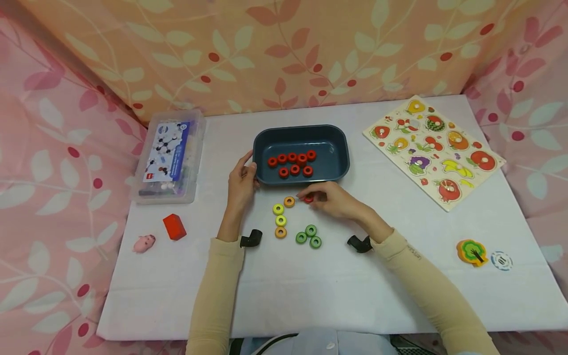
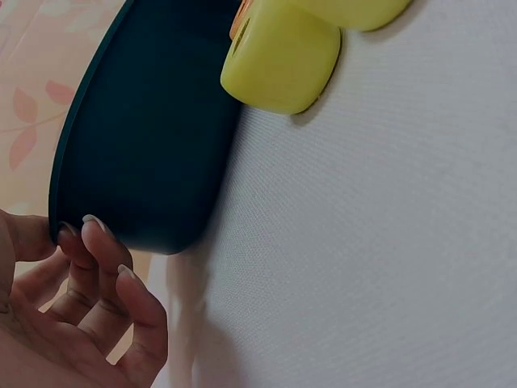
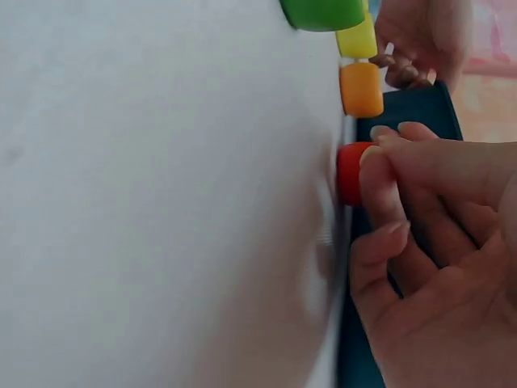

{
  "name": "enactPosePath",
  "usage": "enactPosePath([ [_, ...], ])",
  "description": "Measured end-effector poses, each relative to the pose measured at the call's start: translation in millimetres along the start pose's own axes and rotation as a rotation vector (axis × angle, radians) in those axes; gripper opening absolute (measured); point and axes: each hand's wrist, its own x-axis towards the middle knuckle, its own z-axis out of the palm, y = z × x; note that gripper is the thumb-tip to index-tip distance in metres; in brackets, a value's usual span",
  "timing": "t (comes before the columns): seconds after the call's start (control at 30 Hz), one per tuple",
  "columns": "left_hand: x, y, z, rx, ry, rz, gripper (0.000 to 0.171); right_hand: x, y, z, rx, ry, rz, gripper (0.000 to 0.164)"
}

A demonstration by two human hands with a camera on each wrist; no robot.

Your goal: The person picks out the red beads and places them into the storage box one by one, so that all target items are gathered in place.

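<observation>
A dark blue tray [image 1: 330,155] lies on the table with several red ring beads [image 1: 301,159] inside. My left hand [image 1: 241,185] pinches the tray's left rim; in the left wrist view the thumb and fingertips meet at that edge. Just in front of the tray, my right hand [image 1: 334,199] pinches a red ring bead [image 3: 349,174] between thumb and finger, low at the tabletop. To its left, orange beads [image 1: 289,201] and yellow beads [image 1: 278,209] form a curved line. Three green beads [image 1: 301,237] sit close together nearer the body.
At the back left lies a clear plastic case [image 1: 170,153] with a blue label. A red block [image 1: 174,227] and a pink pig figure [image 1: 144,243] are at left. On the right are a fruit puzzle board [image 1: 432,148], a tree-shaped piece [image 1: 472,252] and a round chip [image 1: 502,261].
</observation>
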Motion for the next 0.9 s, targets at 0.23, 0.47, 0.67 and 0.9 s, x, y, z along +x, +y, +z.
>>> enactPosePath([
  [0.23,0.9,-2.9,1.1,0.003,0.004,0.018,0.043,-2,5,3,-0.046,0.018,0.035,0.036],
  [0.47,0.8,-3.1,0.7,0.026,0.01,0.027,0.04,-5,4,3,-0.069,0.04,0.033,0.031],
  [0.67,-0.5,-1.0,0.5,0.034,0.006,0.028,0.041,-7,-8,1,-0.044,0.016,-0.043,0.03],
  [0.9,-7.7,16.5,-1.3,0.011,-0.013,0.023,0.042,-6,-40,-8,0.02,0.029,-0.096,0.032],
])
